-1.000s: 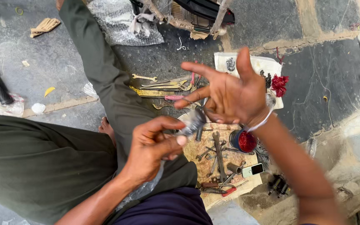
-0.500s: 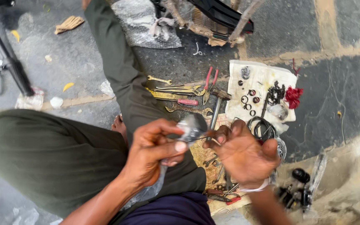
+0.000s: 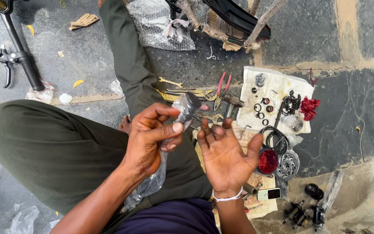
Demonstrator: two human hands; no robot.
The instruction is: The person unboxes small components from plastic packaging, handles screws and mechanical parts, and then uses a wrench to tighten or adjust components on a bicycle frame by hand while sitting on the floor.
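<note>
My left hand (image 3: 150, 138) grips a small dark cylindrical part (image 3: 190, 104) wrapped in a clear plastic bag (image 3: 146, 188) that hangs down over my lap. Thumb and fingers pinch the bag just below the part. My right hand (image 3: 226, 154) is held palm up beside it, fingers spread, holding nothing; a white band circles its wrist. Both hands hover above my knee in olive trousers (image 3: 53, 151) and a piece of cardboard (image 3: 247, 134) on the ground.
Wrenches (image 3: 172, 82) and red-handled pliers (image 3: 220, 89) lie on the stone floor. A white cloth (image 3: 278, 86) carries washers, a chain and a red rag (image 3: 309, 107). A red grease tin (image 3: 268, 161), sprocket (image 3: 287, 164), cable coil, bicycle handlebar grip (image 3: 30, 71) and frame (image 3: 230, 17) surround me.
My right hand came down from a raised open pose, reached the wrapped part, then drew back palm up and empty. The left hand kept hold of the bagged part.
</note>
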